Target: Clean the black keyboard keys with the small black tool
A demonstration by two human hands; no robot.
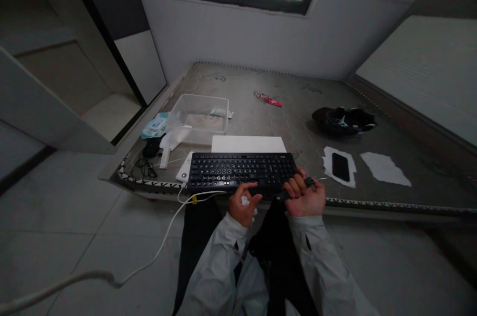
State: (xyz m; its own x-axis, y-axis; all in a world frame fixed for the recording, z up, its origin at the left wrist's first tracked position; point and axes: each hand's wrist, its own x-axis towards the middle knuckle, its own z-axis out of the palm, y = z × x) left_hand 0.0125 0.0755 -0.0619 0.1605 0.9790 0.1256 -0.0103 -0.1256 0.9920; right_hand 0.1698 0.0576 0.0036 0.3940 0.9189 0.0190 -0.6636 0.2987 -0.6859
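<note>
A black keyboard point(240, 171) lies near the front edge of a grey mattress-like surface point(290, 122). My left hand point(243, 202) is curled at the keyboard's front edge, fingers closed on a small white thing. My right hand point(303, 196) sits at the keyboard's right front corner, fingers wrapped round a small black tool or piece that I cannot name.
A clear plastic tub point(199, 118), a white sheet point(248, 144), a black phone point(340, 166) on torn white paper, another paper scrap point(385, 168), a dark helmet-like object point(345, 120), a red wrapper point(269, 100), black cables point(147, 159). A white cable point(156, 251) trails across the floor.
</note>
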